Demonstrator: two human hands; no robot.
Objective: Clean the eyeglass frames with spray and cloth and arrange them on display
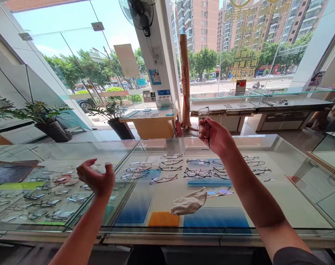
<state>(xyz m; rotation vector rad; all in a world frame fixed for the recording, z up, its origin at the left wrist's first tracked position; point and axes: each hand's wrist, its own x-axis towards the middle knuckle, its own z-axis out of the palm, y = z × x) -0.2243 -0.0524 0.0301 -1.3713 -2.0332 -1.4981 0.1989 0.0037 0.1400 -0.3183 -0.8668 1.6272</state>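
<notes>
A pair of eyeglasses [203, 121] with thin dark rims is held up on end above the far edge of the counter, pinched in my right hand [217, 138]. My left hand [97, 176] hovers over the glass counter on the left, fingers curved and apart from the thumb, with nothing in it. Below and between my hands, a crumpled pale cloth [189, 201] lies on the glass. Beside its right end rests another pair of glasses [219, 191] with bluish lens reflections.
Rows of eyeglass frames [197, 173] fill the glass display counter [267, 217], with blue panels and an orange piece near its front. Beyond stand potted plants [53, 125], a wooden post [185, 81], a small display table [153, 127] and further glass cases by the windows.
</notes>
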